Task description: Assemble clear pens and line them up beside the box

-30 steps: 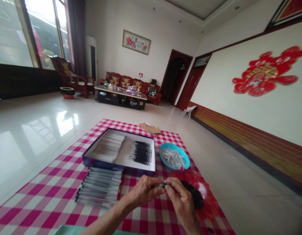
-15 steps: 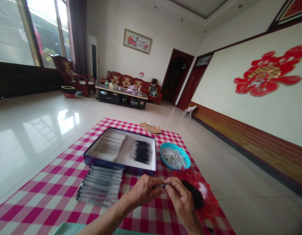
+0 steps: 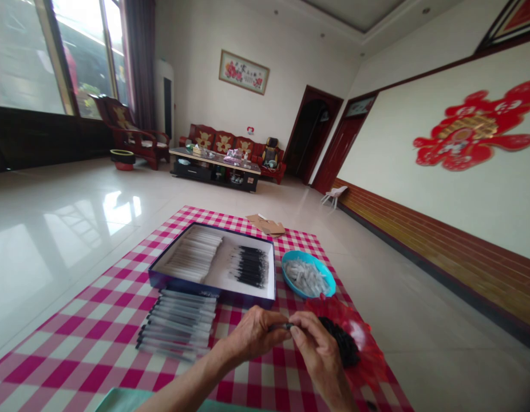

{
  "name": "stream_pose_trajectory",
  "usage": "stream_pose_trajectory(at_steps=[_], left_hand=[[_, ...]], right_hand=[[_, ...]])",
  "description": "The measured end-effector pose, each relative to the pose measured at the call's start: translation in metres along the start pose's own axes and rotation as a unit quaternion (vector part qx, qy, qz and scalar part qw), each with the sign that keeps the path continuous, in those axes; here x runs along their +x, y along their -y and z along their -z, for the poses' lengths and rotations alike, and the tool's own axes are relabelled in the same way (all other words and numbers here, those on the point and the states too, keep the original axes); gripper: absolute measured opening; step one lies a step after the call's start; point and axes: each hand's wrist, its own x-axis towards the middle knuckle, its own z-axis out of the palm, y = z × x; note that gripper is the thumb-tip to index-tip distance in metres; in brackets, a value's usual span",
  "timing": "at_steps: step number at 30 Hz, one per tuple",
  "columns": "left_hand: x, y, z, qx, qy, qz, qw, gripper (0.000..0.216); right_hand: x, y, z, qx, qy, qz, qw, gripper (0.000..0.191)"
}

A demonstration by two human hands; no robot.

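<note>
My left hand [image 3: 258, 331] and my right hand [image 3: 316, 346] meet above the checked cloth, fingers pinched round a slim, dark-ended pen [image 3: 286, 326]. Most of the pen is hidden by the fingers. Left of my hands lies a row of translucent pens [image 3: 179, 323] with black ends. Beyond it stands a shallow blue-rimmed box [image 3: 222, 294], holding white pen tubes [image 3: 192, 254] on its left and dark pen parts [image 3: 250, 267] on its right. Just right of my right hand, a red scalloped dish [image 3: 370, 355] holds small black pieces [image 3: 348, 346].
A blue bowl [image 3: 331, 283] of clear plastic pieces stands behind the red dish. Flattened brown cardboard [image 3: 267, 225] lies at the far edge of the checked cloth [image 3: 97, 332]. Green fabric [image 3: 123, 399] shows at the near edge. Farther off are a coffee table [image 3: 213, 166] and a wooden sofa.
The whole view has shifted slightly to the right. Both hands keep the same pinch on the pen, with hardly any visible movement.
</note>
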Motion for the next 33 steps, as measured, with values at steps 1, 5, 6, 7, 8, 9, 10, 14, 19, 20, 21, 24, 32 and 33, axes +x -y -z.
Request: stream_pose_trajectory(at_steps=[1, 5, 6, 7, 8, 9, 10, 14, 19, 20, 21, 24, 32, 33], left_hand=[[0.000, 0.000, 0.000, 0.002, 0.001, -0.001, 1.000, 0.032], [0.000, 0.000, -0.001, 0.035, -0.003, 0.000, 0.999, 0.030], [0.000, 0.000, -0.002, 0.052, -0.007, 0.000, 0.999, 0.030], [0.000, 0.001, -0.002, 0.071, -0.013, 0.000, 0.997, 0.029], [0.000, 0.001, -0.003, 0.090, -0.019, -0.001, 0.996, 0.029], [0.000, 0.000, -0.003, 0.106, -0.025, -0.004, 0.994, 0.029], [0.000, 0.000, -0.003, 0.120, -0.030, -0.009, 0.992, 0.030], [-0.001, 0.000, -0.004, 0.151, -0.036, -0.047, 0.987, 0.023], [0.000, 0.002, -0.001, 0.167, -0.038, -0.097, 0.980, 0.029], [0.000, 0.002, 0.000, 0.175, -0.040, -0.101, 0.979, 0.030], [0.001, 0.003, 0.000, 0.184, -0.041, -0.105, 0.976, 0.031], [0.001, 0.003, 0.001, 0.208, -0.036, -0.117, 0.970, 0.031], [0.000, -0.001, 0.004, 0.163, -0.047, -0.119, 0.978, 0.029], [0.000, -0.003, 0.005, 0.147, -0.046, -0.108, 0.982, 0.030]], right_hand=[[0.000, 0.000, 0.000, -0.002, 0.000, 0.001, 1.000, 0.011], [-0.001, -0.003, -0.001, -0.016, 0.004, 0.006, 1.000, 0.011], [-0.001, -0.004, -0.001, -0.020, 0.006, 0.009, 1.000, 0.011], [-0.001, -0.004, -0.001, -0.023, 0.007, 0.012, 1.000, 0.011], [0.000, -0.005, -0.002, -0.026, 0.008, 0.014, 1.000, 0.011], [0.000, -0.005, -0.002, -0.028, 0.008, 0.018, 0.999, 0.011], [0.000, -0.006, -0.003, -0.030, 0.008, 0.022, 0.999, 0.011], [0.000, -0.007, -0.004, -0.044, -0.012, 0.046, 0.998, 0.012], [0.001, -0.007, -0.004, -0.056, -0.036, 0.061, 0.996, 0.011], [0.001, -0.006, -0.004, -0.056, -0.034, 0.059, 0.996, 0.011], [0.001, -0.006, -0.005, -0.056, -0.033, 0.057, 0.996, 0.011], [0.001, -0.004, -0.006, -0.056, -0.033, 0.042, 0.997, 0.010], [0.001, 0.001, -0.013, -0.046, -0.015, -0.015, 0.999, 0.014], [0.002, 0.002, -0.013, -0.048, -0.015, -0.018, 0.999, 0.014]])
